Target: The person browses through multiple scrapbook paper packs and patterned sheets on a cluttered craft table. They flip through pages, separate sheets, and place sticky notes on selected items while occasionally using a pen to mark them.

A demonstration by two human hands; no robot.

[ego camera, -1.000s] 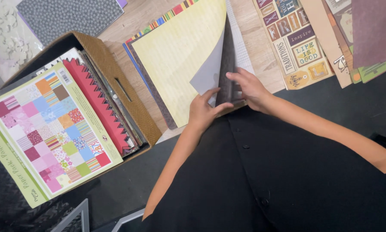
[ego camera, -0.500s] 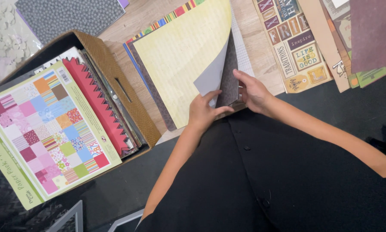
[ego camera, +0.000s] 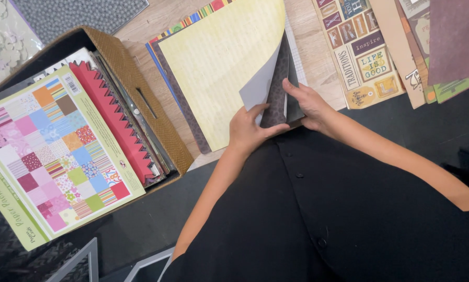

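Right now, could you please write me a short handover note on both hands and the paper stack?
Left hand: holds the lifted corner of the yellow sheet, grey underside showing.
Right hand: fingers tucked into the dark sheets below it, near the stack's lower right corner.
Stack: flat on the wooden table, beside the brown box of paper packs; a patchwork pack leans out of the box.
Done: the top few sheets are fanned up at one corner.
Left: no sheet is pulled out; the lower sheets lie flat.
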